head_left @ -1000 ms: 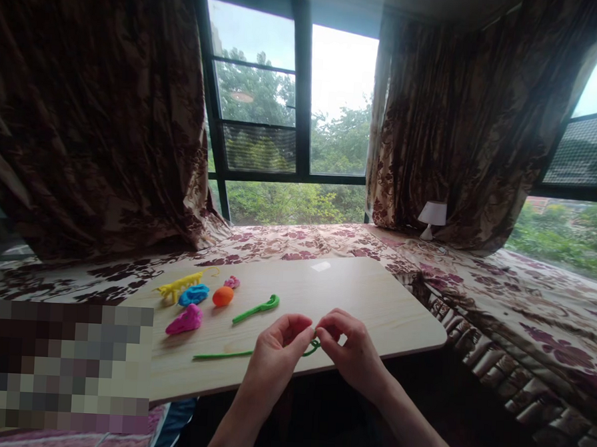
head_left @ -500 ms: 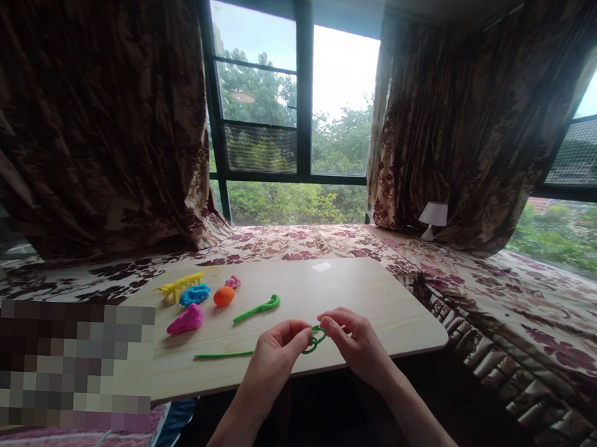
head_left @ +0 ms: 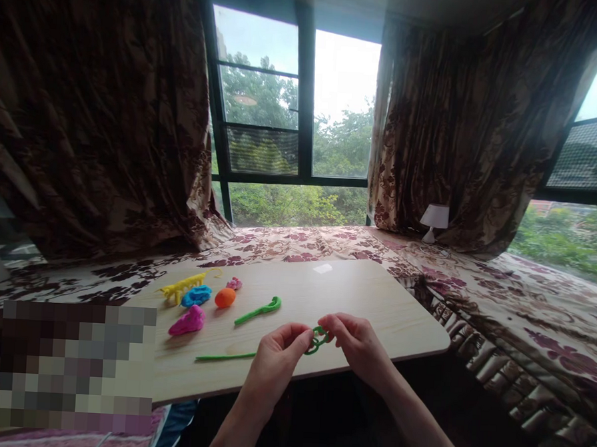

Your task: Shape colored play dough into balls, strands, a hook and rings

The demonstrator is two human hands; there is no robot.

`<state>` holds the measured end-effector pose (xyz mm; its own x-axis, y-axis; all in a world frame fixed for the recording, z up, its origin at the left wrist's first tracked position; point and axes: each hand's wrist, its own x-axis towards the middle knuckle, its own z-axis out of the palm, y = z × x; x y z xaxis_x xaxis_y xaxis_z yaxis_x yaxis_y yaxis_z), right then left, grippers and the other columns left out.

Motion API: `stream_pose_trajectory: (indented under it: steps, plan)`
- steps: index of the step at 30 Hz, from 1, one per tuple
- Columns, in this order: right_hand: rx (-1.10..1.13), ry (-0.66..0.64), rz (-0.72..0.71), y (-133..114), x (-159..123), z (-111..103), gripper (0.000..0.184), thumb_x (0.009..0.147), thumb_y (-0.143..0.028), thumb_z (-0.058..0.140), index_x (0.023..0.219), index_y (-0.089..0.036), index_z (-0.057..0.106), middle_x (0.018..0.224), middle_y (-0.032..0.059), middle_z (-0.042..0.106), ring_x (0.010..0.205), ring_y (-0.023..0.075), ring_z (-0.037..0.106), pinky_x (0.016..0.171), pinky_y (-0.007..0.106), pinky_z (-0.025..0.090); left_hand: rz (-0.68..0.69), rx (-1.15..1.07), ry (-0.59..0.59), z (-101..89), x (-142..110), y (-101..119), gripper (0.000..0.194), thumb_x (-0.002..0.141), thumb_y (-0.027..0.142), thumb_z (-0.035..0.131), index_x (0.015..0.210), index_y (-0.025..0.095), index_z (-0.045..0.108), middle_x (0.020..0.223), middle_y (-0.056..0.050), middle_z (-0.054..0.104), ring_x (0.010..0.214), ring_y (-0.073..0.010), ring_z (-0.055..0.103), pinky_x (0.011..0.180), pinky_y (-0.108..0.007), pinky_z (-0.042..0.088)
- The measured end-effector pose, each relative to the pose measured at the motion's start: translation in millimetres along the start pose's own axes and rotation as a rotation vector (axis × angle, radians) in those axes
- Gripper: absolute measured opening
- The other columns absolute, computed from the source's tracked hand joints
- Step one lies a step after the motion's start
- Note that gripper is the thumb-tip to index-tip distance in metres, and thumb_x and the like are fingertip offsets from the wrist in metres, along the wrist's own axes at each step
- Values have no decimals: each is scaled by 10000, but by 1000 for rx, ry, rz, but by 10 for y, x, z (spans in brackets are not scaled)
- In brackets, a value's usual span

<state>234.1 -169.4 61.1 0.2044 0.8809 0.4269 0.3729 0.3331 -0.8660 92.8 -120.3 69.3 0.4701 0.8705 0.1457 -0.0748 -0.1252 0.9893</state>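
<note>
Between my two hands is a looped green clay strand (head_left: 313,348), curled into small rings above the table's near edge. My left hand (head_left: 282,348) pinches its left side between thumb and forefinger. On the other side, my right hand (head_left: 351,334) pinches the upper right ring with its fingertips. A thin straight green clay strip (head_left: 224,359) lies on the table and runs behind my left hand; whether it joins the rings is hidden. Farther back rests a green clay piece with a hooked end (head_left: 258,311).
On the pale wooden table (head_left: 345,292) sit a yellow clay figure (head_left: 185,285), a blue clay lump (head_left: 196,295), a magenta lump (head_left: 187,320), an orange ball (head_left: 225,298) and a small pink piece (head_left: 234,283). A white lamp (head_left: 434,217) stands by the curtain.
My right fingertips have shifted slightly down and closer around the upper ring. The left hand keeps its pinch. The whole view has moved a little.
</note>
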Motion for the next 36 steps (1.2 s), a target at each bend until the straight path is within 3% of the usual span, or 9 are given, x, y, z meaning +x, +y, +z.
stream_pose_trajectory:
  steps: [5, 16, 24, 30, 36]
  plan:
    - [-63, -64, -28, -55, 3, -51, 349, 858, -352, 400, 662, -157, 613, 655, -3, 567, 627, 112, 507, 562, 214, 383, 20, 10, -42, -18, 0, -2, 214, 667, 359, 617, 730, 156, 645, 721, -22, 653, 722, -150, 567, 698, -247, 415]
    - [-62, -46, -50, -91, -10, -32, 229, 812, -272, 482, 677, -156, 626, 710, 8, 589, 665, 119, 528, 590, 214, 402, 53, 86, -78, -43, -10, 32, 199, 696, 346, 598, 742, 157, 637, 726, -18, 639, 717, -145, 553, 683, -237, 409]
    - [-87, 13, 1, -12, -5, -13, 361, 877, -368, 365, 712, -154, 605, 696, 9, 592, 661, 120, 531, 589, 224, 397, 38, -34, -23, -39, 22, -81, 199, 697, 336, 610, 768, 151, 622, 713, -4, 622, 709, -122, 527, 692, -227, 396]
    - [-53, 24, -17, -10, -3, -2, 192, 830, -293, 471, 790, -168, 611, 695, -10, 598, 625, 104, 518, 569, 210, 401, -5, -65, 28, 0, -13, -42, 235, 668, 351, 631, 783, 147, 650, 716, -19, 646, 712, -138, 544, 701, -241, 401]
    - [-180, 11, -121, -91, 6, -25, 138, 804, -231, 512, 785, -197, 644, 734, -12, 596, 676, 106, 537, 610, 215, 401, 31, 27, -55, -41, -23, 27, 287, 733, 372, 563, 907, 168, 664, 809, -24, 663, 847, -175, 547, 779, -263, 385]
